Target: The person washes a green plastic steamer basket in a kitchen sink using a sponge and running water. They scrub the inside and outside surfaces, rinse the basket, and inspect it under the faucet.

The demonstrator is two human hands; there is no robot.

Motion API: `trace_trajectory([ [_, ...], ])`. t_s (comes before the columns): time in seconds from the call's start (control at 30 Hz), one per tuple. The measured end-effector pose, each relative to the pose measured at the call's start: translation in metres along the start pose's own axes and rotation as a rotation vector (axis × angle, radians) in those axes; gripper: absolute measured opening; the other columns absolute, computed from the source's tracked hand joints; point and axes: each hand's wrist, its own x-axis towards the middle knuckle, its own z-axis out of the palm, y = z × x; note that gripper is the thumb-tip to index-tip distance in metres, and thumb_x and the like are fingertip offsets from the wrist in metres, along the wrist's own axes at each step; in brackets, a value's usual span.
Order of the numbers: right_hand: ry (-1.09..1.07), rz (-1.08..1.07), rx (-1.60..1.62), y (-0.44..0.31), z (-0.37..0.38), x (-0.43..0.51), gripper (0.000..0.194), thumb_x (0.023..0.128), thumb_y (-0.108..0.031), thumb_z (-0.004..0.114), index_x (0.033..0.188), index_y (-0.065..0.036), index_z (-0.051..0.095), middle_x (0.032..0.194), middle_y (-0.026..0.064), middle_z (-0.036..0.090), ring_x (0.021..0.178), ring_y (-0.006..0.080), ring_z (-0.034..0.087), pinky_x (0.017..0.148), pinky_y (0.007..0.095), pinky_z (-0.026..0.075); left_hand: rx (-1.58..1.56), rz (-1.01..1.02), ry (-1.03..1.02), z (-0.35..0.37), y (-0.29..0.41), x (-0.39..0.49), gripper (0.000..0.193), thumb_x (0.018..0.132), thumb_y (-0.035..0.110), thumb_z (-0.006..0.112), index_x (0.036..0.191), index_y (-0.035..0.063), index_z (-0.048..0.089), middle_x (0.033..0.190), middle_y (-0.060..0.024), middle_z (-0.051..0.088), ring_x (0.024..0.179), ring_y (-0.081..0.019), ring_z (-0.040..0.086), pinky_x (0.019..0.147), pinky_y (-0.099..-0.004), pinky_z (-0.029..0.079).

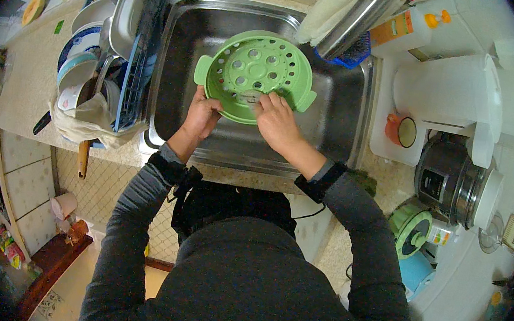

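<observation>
Over the stainless steel sink (257, 156), a round light-green steamer basket (256, 70) with holes in its base and two side handles is held with its hollow side facing me. My left hand (201, 116) grips its rim at the lower left, thumb inside, below the left handle. Inside the lower wall, my right hand (278, 121) pinches a small greyish scouring pad (250, 96), partly hidden by the fingers and blurred. The pad appears to touch the basket's inner wall. Through the holes the dark sink floor shows.
Left of the sink stands a blue dish rack (128, 82) full of bowls and dishes, with pan handles jutting out. A metal cylinder (358, 21) and a blue basket (357, 52) overhang the sink's far right corner. An orange mug (400, 130) sits in a white tray at right.
</observation>
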Motion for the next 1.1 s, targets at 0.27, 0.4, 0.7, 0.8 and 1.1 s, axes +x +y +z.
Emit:
trace_trajectory([
  [0.27, -0.045, -0.026, 0.128, 0.000, 0.003, 0.008, 0.032, 0.077, -0.009, 0.052, 0.106, -0.011, 0.064, 0.096, 0.0059, 0.053, 0.098, 0.0245, 0.048, 0.084, 0.0356, 0.040, 0.060, -0.010, -0.017, -0.001, -0.001, 0.001, 0.066, 0.064, -0.011, 0.047, 0.126, 0.0113, 0.043, 0.107, -0.0081, 0.056, 0.095, -0.0263, 0.056, 0.078, -0.0362, 0.049],
  [0.4, -0.124, -0.127, 0.087, 0.013, -0.011, 0.010, 0.032, 0.078, -0.008, 0.051, 0.105, -0.013, 0.066, 0.097, 0.0043, 0.054, 0.099, 0.0233, 0.047, 0.085, 0.0346, 0.037, -0.023, -0.072, -0.017, -0.001, 0.004, 0.004, 0.068, 0.066, -0.012, 0.045, 0.127, 0.0148, 0.042, 0.109, -0.0056, 0.053, 0.093, -0.0230, 0.054, 0.074, -0.0353, 0.048],
  [0.7, -0.196, -0.009, -0.005, 0.012, -0.014, 0.010, 0.024, 0.076, -0.011, 0.053, 0.095, -0.011, 0.067, 0.100, 0.0052, 0.054, 0.098, 0.0242, 0.045, 0.084, 0.0371, 0.035, 0.027, -0.008, -0.014, 0.000, 0.012, 0.004, 0.068, 0.064, -0.011, 0.045, 0.126, 0.0185, 0.042, 0.106, -0.0038, 0.052, 0.088, -0.0216, 0.054, 0.067, -0.0340, 0.048],
  [0.8, -0.219, 0.010, -0.104, 0.015, -0.015, 0.010, 0.026, 0.076, -0.009, 0.053, 0.098, -0.011, 0.068, 0.103, 0.0052, 0.053, 0.100, 0.0250, 0.044, 0.085, 0.0372, 0.033, 0.018, 0.011, -0.018, -0.002, 0.010, 0.005, 0.069, 0.064, -0.011, 0.045, 0.126, 0.0185, 0.042, 0.107, -0.0037, 0.052, 0.088, -0.0214, 0.054, 0.067, -0.0351, 0.048],
  [1.1, -0.212, 0.055, 0.097, 0.002, -0.004, 0.015, 0.032, 0.077, -0.008, 0.052, 0.105, -0.012, 0.068, 0.105, 0.0045, 0.053, 0.103, 0.0253, 0.042, 0.087, 0.0385, 0.032, 0.018, 0.005, -0.021, -0.001, 0.009, 0.005, 0.070, 0.064, -0.012, 0.045, 0.127, 0.0188, 0.041, 0.107, -0.0041, 0.052, 0.087, -0.0200, 0.054, 0.063, -0.0332, 0.047],
])
